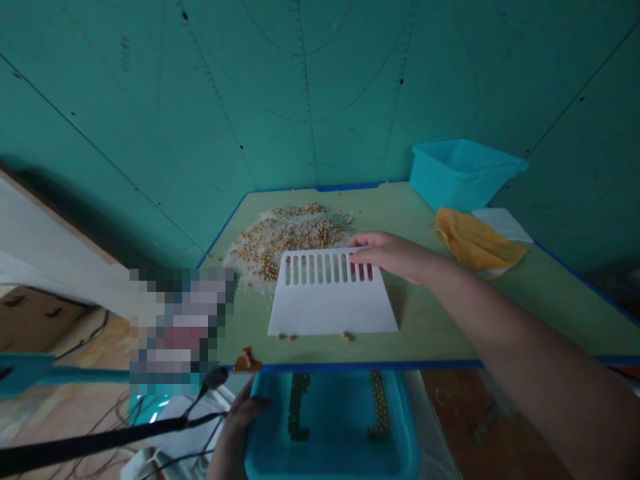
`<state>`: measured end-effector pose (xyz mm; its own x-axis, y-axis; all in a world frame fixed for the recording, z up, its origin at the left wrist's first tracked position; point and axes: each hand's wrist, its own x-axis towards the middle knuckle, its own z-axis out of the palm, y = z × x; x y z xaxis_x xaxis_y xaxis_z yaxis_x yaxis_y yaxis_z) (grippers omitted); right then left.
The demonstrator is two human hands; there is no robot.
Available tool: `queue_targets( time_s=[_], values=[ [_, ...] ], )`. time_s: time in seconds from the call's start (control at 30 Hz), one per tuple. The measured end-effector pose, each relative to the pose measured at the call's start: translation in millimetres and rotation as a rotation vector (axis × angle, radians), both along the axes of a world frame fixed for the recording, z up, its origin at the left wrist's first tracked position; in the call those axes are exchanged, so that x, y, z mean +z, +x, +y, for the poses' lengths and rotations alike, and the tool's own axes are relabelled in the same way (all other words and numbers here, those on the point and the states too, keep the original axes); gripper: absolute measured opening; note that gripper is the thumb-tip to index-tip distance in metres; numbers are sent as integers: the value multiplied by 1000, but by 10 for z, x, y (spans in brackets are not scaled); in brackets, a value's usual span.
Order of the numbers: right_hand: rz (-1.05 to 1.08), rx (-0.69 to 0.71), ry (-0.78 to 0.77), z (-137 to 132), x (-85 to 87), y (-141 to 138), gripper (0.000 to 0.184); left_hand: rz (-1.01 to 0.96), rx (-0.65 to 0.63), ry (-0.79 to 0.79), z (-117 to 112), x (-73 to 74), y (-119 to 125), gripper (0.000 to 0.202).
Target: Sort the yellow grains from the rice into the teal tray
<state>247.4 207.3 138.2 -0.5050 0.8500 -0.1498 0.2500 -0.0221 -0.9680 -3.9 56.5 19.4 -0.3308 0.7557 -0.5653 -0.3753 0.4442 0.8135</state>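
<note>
**Scraper at the spill, tray at the edge**

White slotted scraper (333, 300) is being stood on the green table (425, 333), just before the bean-and-grain pile (290, 240). It is being pinched at its top edge by the right hand (395, 257). Blue tray (333, 427) is being gripped below the table edge by the left hand (237, 427).

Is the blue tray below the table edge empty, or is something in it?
Not empty: two dark strips of beans lie in the blue tray.

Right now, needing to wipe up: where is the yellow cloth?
In the head view, the yellow cloth lies on the table, right side, beside the blue tub.
</note>
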Motion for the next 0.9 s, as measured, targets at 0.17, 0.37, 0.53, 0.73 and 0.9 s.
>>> queue_targets(
  time_s=[0.17, 0.37, 0.53, 0.73, 0.9],
  values=[
    [-46, 62, 22, -11, -4, 1, 4, 40, 6, 39, -34, -84, -45, 28],
    [-66, 125, 31, -20, -13, 2, 5, -34, 33, 63, -31, -5, 56, 25],
    [-43, 174, 13, -38, -9, -2, 5, 21, 37, 60, -28, 36, 115, 25],
    [-35, 201, -31, -51, -17, -16, 9, -47, -106, -94, 39, 11, 36, 28],
    [-34, 228, -60, -57, -19, -20, 9, -12, -94, -110, 14, -101, -56, 26]
  ],
)
